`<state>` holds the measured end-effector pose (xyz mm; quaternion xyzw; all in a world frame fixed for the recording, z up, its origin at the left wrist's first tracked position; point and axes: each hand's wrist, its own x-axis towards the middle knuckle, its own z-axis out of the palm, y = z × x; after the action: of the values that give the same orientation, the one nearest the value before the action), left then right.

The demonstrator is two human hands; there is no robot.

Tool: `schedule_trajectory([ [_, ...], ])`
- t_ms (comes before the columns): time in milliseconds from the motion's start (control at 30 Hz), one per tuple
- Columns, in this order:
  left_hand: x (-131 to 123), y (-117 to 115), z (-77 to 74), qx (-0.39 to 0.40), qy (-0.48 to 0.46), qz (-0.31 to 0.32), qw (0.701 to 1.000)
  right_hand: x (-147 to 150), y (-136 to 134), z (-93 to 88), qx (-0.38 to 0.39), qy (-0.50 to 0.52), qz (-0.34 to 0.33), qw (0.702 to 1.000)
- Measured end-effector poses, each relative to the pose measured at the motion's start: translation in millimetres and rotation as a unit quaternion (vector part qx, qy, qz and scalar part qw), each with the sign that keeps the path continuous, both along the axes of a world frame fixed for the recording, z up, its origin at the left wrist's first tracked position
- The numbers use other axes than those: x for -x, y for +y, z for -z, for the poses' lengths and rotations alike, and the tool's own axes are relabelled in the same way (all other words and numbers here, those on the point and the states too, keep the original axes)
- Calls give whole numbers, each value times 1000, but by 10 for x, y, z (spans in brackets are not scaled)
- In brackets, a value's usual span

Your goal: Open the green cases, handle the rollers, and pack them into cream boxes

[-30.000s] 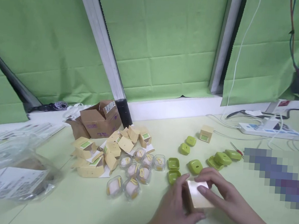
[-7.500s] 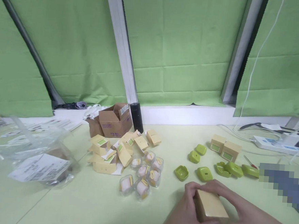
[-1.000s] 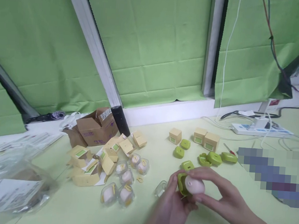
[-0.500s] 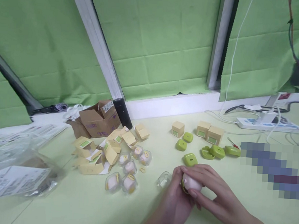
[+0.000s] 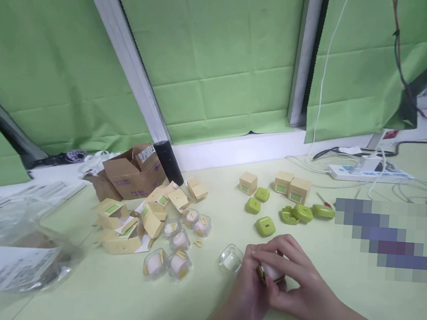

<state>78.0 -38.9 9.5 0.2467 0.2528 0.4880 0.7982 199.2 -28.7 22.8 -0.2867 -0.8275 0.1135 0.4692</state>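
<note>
My left hand (image 5: pixel 249 287) and my right hand (image 5: pixel 300 278) meet at the lower right over the table. Between them is a rounded, pale pinkish-white case (image 5: pixel 273 272), partly set in a green shell (image 5: pixel 261 274). Fingers of both hands are closed around these two, hiding much of them. Just left of my left hand lies a clear plastic box (image 5: pixel 231 258). A green case (image 5: pixel 265 226) rests a little beyond my fingers, with several more green cases (image 5: pixel 302 213) farther back.
Several clear boxes with pale cases inside (image 5: pixel 179 264) lie left of my hands, beside a small yellow strap (image 5: pixel 198 243). Opened cartons (image 5: pixel 153 219), a brown box (image 5: pixel 135 174) and a black cylinder (image 5: pixel 168 162) stand behind. Small closed boxes (image 5: pixel 248 183), a screwdriver (image 5: pixel 323 201) and a power strip (image 5: pixel 369 174) are at back right.
My right fingers have shifted over the pale case, and less of it shows now. The green shell's edge is more visible beneath it. The whole view has moved slightly.
</note>
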Motion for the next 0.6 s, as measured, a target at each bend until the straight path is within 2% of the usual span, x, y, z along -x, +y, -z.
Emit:
schedule_trajectory([
  [167,41,2,7,4,-52,27,998,32,-16,-47,-12,5,7,1000],
  [400,82,-5,-33,4,-37,35,999,53,-23,-44,-30,-10,4,999],
  [600,91,52,-11,20,-32,-1,999,20,10,-4,-27,-40,17,999],
])
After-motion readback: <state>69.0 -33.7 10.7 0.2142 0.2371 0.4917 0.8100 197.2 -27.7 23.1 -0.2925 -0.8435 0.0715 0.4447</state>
